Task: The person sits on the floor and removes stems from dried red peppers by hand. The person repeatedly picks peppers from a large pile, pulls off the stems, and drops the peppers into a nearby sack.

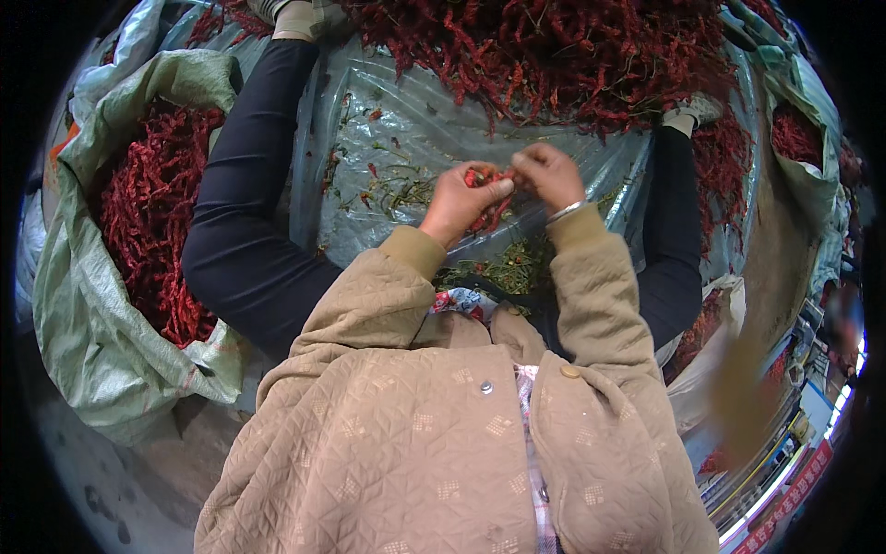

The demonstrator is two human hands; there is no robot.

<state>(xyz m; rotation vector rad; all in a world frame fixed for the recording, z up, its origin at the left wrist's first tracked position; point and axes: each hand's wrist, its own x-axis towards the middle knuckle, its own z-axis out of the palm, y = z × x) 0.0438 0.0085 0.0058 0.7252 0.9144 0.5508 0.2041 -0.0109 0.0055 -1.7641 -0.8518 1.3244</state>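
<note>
My left hand [460, 201] is closed around a small bunch of dried red chillies [486, 220], whose ends stick out below the palm and by the thumb. Close against it, my right hand [552, 174] has thumb and fingertips pinched at the top of the bunch; whether a stem is between them is too small to tell. Both hands are above a clear plastic sheet [415, 104] spread between my legs. Beneath and nearer my body lies a heap of green chilli stems [512, 266]. More loose stems [401, 190] are scattered on the sheet to the left.
A large pile of dried red chillies [554, 55] covers the sheet's far side. At my left stands an open woven sack [76, 298] full of chillies [156, 215]. Another woven sack [806, 83] is at far right, and a pale bag [706, 367] sits by my right thigh.
</note>
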